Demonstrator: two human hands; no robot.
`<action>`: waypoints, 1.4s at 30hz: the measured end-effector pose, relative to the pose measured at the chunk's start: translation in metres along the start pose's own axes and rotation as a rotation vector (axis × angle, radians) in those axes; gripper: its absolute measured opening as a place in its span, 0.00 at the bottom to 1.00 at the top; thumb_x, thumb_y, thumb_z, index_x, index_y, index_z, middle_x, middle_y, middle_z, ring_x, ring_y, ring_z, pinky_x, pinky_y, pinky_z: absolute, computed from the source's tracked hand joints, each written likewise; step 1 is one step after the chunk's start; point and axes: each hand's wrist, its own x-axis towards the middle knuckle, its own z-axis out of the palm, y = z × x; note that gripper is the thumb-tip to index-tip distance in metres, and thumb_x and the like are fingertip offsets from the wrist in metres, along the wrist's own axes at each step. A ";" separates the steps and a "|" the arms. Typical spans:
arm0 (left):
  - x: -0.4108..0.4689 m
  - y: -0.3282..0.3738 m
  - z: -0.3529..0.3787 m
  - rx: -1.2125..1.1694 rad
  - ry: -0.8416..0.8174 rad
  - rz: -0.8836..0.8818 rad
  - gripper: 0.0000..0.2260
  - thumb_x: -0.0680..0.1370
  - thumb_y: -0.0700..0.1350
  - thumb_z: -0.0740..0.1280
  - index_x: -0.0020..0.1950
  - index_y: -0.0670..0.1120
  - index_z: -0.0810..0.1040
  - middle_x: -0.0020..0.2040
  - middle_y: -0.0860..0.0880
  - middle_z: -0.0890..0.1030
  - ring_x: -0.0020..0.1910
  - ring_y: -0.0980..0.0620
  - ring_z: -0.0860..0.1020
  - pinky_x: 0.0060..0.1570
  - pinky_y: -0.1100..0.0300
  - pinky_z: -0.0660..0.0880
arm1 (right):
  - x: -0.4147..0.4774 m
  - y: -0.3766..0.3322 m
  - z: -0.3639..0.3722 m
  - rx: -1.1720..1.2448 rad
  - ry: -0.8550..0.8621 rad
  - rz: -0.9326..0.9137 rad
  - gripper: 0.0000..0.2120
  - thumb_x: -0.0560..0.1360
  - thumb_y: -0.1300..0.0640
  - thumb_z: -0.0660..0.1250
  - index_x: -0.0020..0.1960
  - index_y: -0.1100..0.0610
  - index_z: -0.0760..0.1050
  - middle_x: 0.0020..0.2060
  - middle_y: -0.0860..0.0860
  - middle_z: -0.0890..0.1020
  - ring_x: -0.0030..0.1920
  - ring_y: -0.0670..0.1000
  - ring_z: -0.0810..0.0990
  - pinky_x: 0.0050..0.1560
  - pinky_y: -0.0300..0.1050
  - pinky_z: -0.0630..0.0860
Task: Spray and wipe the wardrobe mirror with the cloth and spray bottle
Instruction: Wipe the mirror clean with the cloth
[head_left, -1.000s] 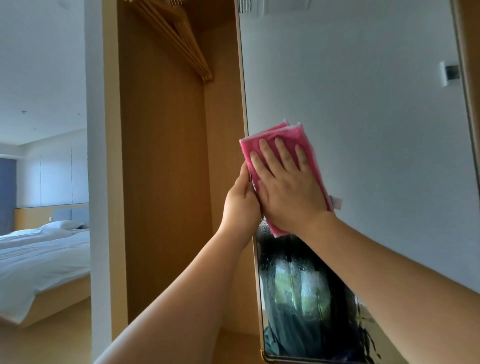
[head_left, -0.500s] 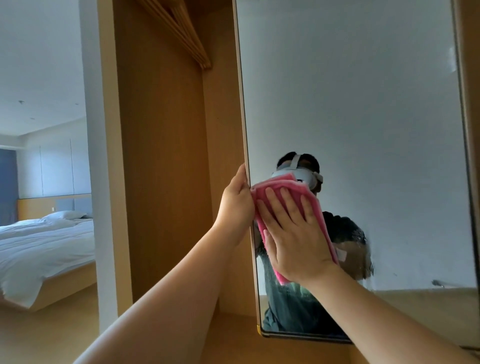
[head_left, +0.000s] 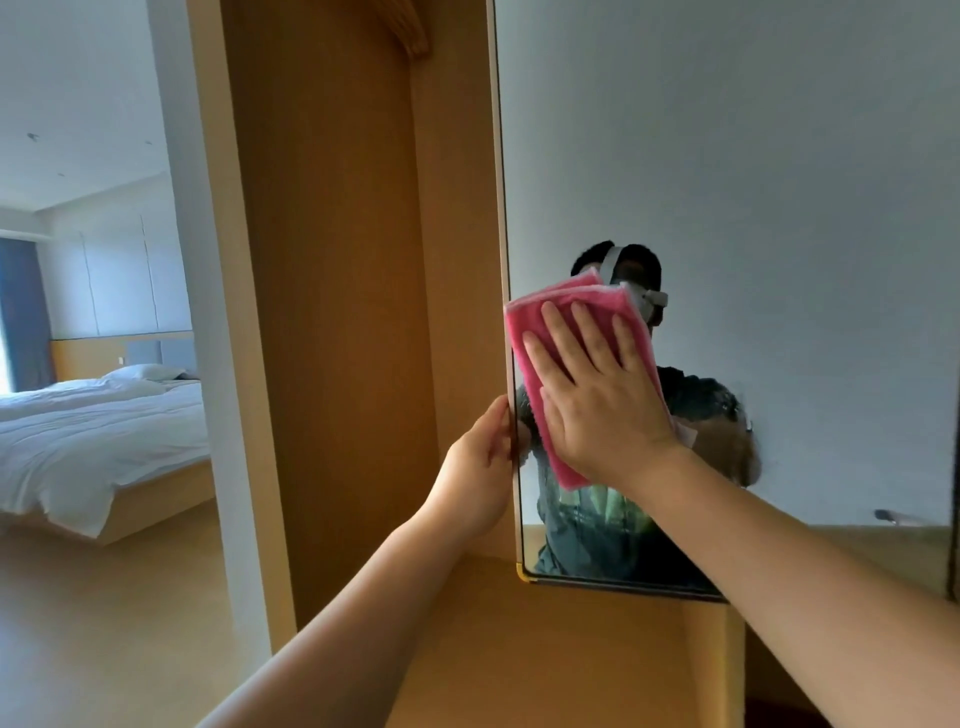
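One mirror (head_left: 753, 182). Wardrobe (head_left: 332, 312) wood panels sit just left of it, w/ one white bed (head_left: 93, 431) further left, well apart. One pink cloth (head_left: 524, 332) lies flat on the mirror near its left edge, hiding part of the reflection. Two hands: right hand (head_left: 602, 405) presses the cloth, fingers straight & spread; left hand (head_left: 483, 467) grips the mirror's left edge.

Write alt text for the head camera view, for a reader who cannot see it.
A right hand presses a pink cloth flat against the mirror near its left edge, which the left hand grips. Beside it stands the open wooden wardrobe; a white bed lies far left.
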 end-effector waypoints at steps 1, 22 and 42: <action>-0.005 -0.001 0.001 0.001 -0.002 -0.014 0.22 0.82 0.39 0.54 0.61 0.69 0.66 0.50 0.71 0.79 0.53 0.69 0.77 0.50 0.72 0.74 | 0.002 0.001 0.000 0.003 0.004 0.000 0.28 0.81 0.47 0.44 0.78 0.57 0.56 0.77 0.60 0.56 0.77 0.63 0.51 0.76 0.62 0.44; -0.014 -0.011 0.003 -0.071 -0.061 0.023 0.32 0.75 0.28 0.58 0.70 0.58 0.68 0.53 0.60 0.82 0.54 0.59 0.80 0.54 0.61 0.77 | -0.084 -0.066 0.045 0.072 -0.004 0.104 0.29 0.82 0.46 0.45 0.79 0.58 0.50 0.79 0.58 0.50 0.78 0.61 0.47 0.76 0.62 0.45; -0.015 -0.006 0.001 -0.015 -0.057 0.006 0.40 0.73 0.23 0.54 0.58 0.73 0.64 0.50 0.68 0.81 0.52 0.68 0.78 0.45 0.76 0.72 | -0.081 0.001 0.023 -0.045 -0.012 -0.098 0.29 0.82 0.45 0.47 0.79 0.57 0.50 0.78 0.57 0.51 0.78 0.60 0.47 0.76 0.60 0.44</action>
